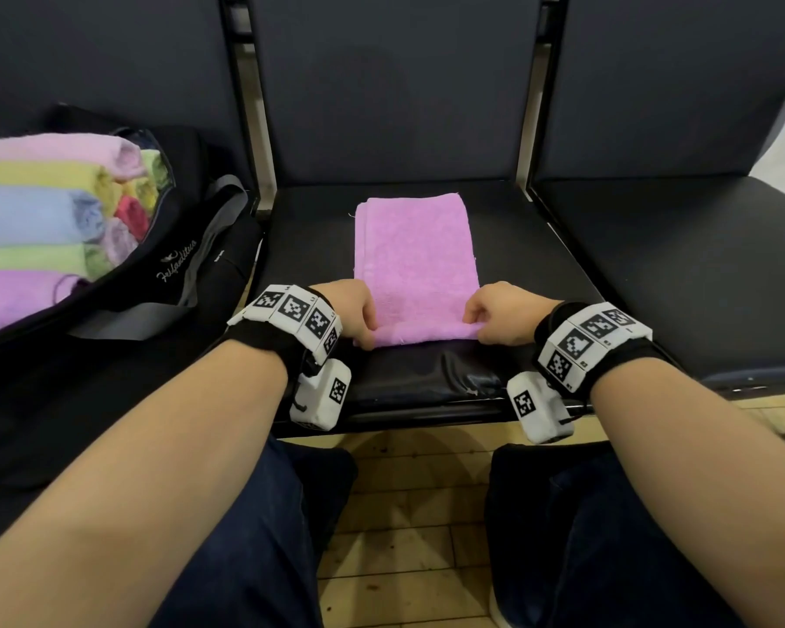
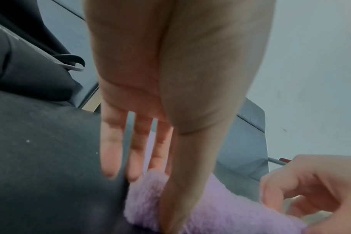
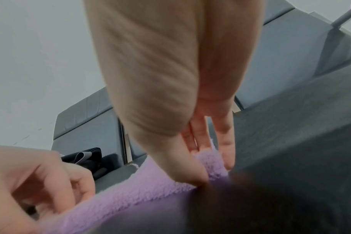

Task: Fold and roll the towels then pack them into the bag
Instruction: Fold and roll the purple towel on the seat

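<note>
A pink towel [image 1: 415, 256], folded into a long strip, lies on the black middle seat [image 1: 535, 269]. Its near end is turned over into a small roll. My left hand [image 1: 359, 317] pinches the left end of that roll, and my right hand [image 1: 490, 317] pinches the right end. In the left wrist view my left hand [image 2: 148, 190] has its thumb pressed down on the towel [image 2: 220, 210] and its fingers over the edge. In the right wrist view my right hand [image 3: 212, 172] grips the towel [image 3: 130, 197] between thumb and fingers. The open black bag [image 1: 177, 247] stands on the left seat.
Several rolled towels [image 1: 37, 215] in pink, yellow, blue and green fill the bag. Grey straps [image 1: 209, 247] hang over its side. Another black seat [image 1: 699, 265] is on the right. Seat backs rise behind. My knees and a wooden floor [image 1: 418, 514] are below.
</note>
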Demonstrator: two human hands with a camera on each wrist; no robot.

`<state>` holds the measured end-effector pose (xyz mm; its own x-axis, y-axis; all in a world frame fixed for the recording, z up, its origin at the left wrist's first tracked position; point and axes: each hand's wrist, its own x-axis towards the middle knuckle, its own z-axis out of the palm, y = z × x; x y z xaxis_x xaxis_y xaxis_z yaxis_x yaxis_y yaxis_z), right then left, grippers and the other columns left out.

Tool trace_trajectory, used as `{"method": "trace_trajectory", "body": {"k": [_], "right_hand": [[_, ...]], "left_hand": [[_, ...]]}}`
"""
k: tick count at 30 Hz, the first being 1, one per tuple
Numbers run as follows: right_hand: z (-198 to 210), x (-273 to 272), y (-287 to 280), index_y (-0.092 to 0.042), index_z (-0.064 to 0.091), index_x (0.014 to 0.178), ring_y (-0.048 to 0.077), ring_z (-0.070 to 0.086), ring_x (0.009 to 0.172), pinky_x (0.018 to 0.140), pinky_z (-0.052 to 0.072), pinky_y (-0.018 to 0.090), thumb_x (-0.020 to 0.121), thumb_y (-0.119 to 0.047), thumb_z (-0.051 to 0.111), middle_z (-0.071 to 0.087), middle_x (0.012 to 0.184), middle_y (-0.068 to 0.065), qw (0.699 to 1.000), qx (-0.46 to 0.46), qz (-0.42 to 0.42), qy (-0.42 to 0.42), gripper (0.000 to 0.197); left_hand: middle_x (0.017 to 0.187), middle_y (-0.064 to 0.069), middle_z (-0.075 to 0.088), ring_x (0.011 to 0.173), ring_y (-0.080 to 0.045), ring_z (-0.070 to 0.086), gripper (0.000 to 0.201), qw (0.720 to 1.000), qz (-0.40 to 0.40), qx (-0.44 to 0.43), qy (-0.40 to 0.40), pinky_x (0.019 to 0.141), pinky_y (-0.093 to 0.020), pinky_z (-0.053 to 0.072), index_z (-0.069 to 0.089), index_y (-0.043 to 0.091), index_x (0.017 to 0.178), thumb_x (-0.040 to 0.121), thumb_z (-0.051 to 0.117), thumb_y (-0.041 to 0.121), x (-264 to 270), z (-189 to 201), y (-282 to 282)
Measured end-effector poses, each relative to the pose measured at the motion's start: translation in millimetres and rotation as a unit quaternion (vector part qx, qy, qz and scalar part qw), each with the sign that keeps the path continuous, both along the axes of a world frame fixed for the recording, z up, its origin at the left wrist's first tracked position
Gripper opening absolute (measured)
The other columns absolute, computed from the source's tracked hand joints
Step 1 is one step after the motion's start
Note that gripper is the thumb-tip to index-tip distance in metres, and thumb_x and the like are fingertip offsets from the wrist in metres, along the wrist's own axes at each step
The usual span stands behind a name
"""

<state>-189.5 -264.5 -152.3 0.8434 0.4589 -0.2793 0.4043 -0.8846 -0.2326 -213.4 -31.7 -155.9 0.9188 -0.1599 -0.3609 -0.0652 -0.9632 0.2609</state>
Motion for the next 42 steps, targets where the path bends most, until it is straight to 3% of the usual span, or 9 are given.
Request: {"method": "trace_trajectory", "body": {"k": [4,10,12,16,21,29,34,38,42], "right_hand": [[-1.4,0.1,-2.5,-0.011,0.062,0.113,0.014,0.047,0.092,0.075,0.033,0.017,0.083,0.0,0.054,0.054,0.107,0.002,1.0,-0.004,0.015,0.004,0.033],[-4.5,3.4,-7.3,-0.008,0.058,0.115,0.02,0.047,0.091,0.073,0.031,0.021,0.088,0.0,0.045,0.054,0.101,0.006,0.998,0.055,-0.016,0.011,0.031],[-5.7,4.6,-9.1,-0.009,0.05,0.122,0.022,0.047,0.093,0.076,0.033,0.023,0.089,0.001,0.039,0.054,0.108,0.009,0.996,0.073,-0.046,0.033,0.036],[-6.7,7.5,-9.9,-0.009,0.046,0.117,0.024,0.048,0.094,0.079,0.034,0.026,0.091,-0.004,0.04,0.052,0.104,0.006,0.991,0.08,-0.092,0.053,0.027],[-5.9,11.1,-8.3,-0.011,0.051,0.097,0.021,0.05,0.088,0.074,0.036,0.027,0.088,-0.01,0.051,0.055,0.097,0.005,0.992,0.077,-0.101,0.029,0.009],[-4.9,10.8,-10.2,-0.009,0.057,0.09,0.021,0.055,0.067,0.054,0.05,0.026,0.084,-0.001,0.051,0.055,0.08,0.002,0.983,0.129,-0.114,0.059,0.011],[-3.7,10.0,-12.6,-0.009,0.057,0.088,0.015,0.053,0.061,0.058,0.052,0.031,0.084,0.002,0.052,0.054,0.076,-0.001,0.979,0.15,-0.114,0.071,0.013],[-4.0,11.9,-14.2,-0.011,0.059,0.084,0.015,0.051,0.059,0.053,0.046,0.025,0.084,0.003,0.052,0.056,0.075,0.0,0.981,0.139,-0.111,0.073,0.016],[-4.4,12.5,-13.3,-0.011,0.061,0.092,0.015,0.051,0.076,0.055,0.039,0.016,0.085,0.002,0.052,0.054,0.075,-0.006,0.989,0.103,-0.089,0.059,0.016]], "left_hand": [[0.096,-0.01,0.068,0.086,-0.026,0.063,0.009,0.999,-0.033,0.019,-0.006,0.08,-0.035,0.053,0.068,0.014,0.071,0.079,0.068,0.018,1.2,-3.6,0.7],[0.11,-0.008,0.063,0.089,-0.021,0.054,0.028,0.999,0.008,-0.031,-0.013,0.08,-0.026,0.043,0.055,0.011,0.12,0.093,0.05,0.016,-1.2,-2.8,0.4],[0.111,-0.011,0.063,0.081,-0.024,0.06,0.026,0.996,0.044,-0.082,0.002,0.08,-0.031,0.05,0.048,0.011,0.119,0.095,0.048,0.019,-0.7,-6.8,-1.1],[0.103,-0.013,0.057,0.062,-0.028,0.061,0.011,0.984,0.079,-0.156,0.026,0.078,-0.043,0.055,0.044,0.012,0.104,0.095,0.05,0.015,-2.6,-7.9,-4.8],[0.091,-0.011,0.062,0.062,-0.021,0.059,0.01,0.992,0.056,-0.102,0.043,0.063,-0.029,0.052,0.053,0.018,0.082,0.091,0.054,0.016,-0.4,-4.9,-6.5],[0.089,0.005,0.056,0.063,-0.008,0.058,0.045,0.992,0.02,-0.078,0.092,0.056,-0.014,0.046,0.056,0.016,0.105,0.08,0.068,0.051,-7.0,7.2,-2.5],[0.082,0.002,0.059,0.074,-0.015,0.054,0.041,0.995,0.004,-0.057,0.082,0.076,-0.028,0.046,0.064,0.016,0.098,0.075,0.075,0.048,-5.7,7.1,1.3],[0.073,-0.002,0.056,0.066,-0.014,0.055,0.03,0.99,0.007,-0.107,0.096,0.071,-0.023,0.045,0.058,0.011,0.079,0.085,0.069,0.038,-4.7,6.6,3.7],[0.078,-0.007,0.059,0.058,-0.014,0.059,0.022,0.973,0.069,-0.199,0.097,0.059,-0.019,0.052,0.052,0.015,0.106,0.09,0.064,0.023,-3.1,1.2,3.3]]}}
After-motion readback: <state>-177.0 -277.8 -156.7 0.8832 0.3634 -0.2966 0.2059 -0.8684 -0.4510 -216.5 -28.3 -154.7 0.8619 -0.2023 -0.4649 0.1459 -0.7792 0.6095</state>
